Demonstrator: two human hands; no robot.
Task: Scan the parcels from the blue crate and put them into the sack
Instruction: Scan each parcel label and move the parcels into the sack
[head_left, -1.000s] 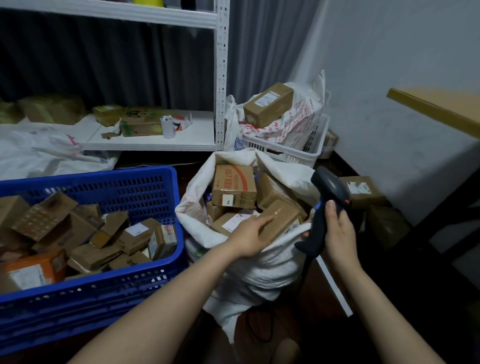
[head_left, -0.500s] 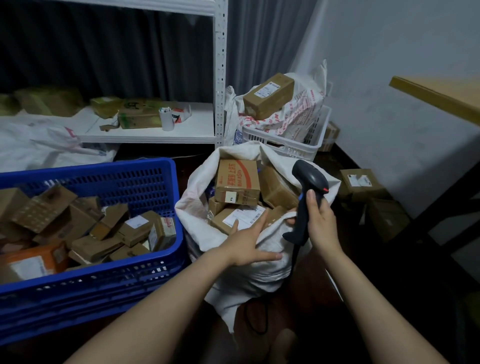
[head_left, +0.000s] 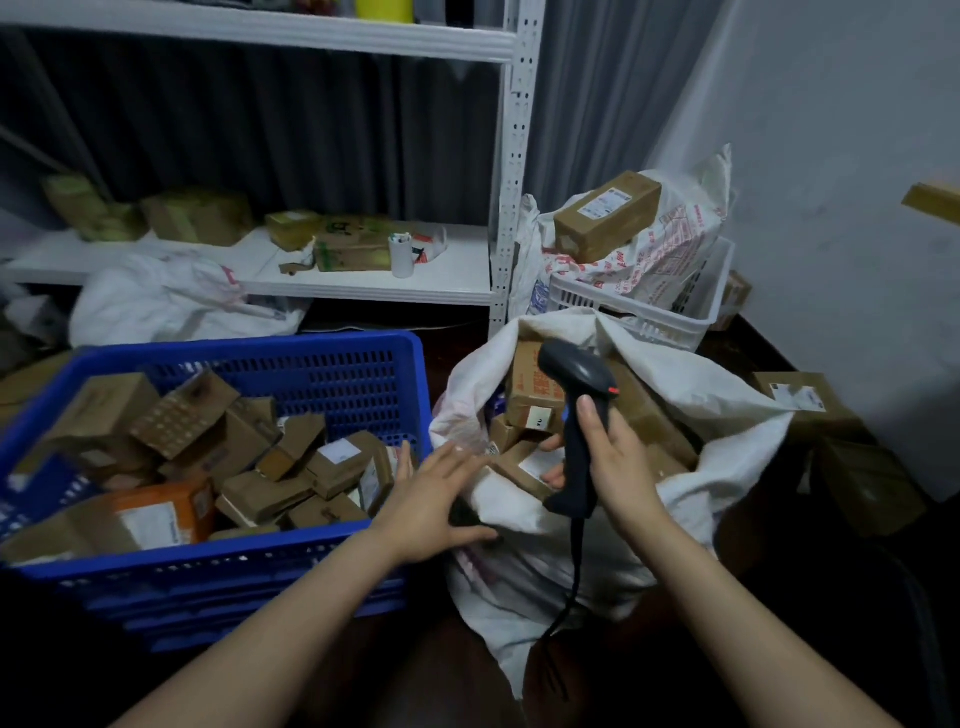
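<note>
Gripping black scanner (head_left: 571, 370), right hand (head_left: 618, 462) | left hand (head_left: 426, 504) spread, empty | parcels (head_left: 260, 467) brown (white-labelled)

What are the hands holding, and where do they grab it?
The right hand grips the black scanner by its handle, just under the head. The left hand holds nothing; it is spread open beside the sack.

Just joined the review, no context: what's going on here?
A person is moving parcels from the blue crate to the white sack. The right hand grips a black scanner over the sack, which holds several brown boxes. The left hand is open and empty, between sack and crate.
</note>
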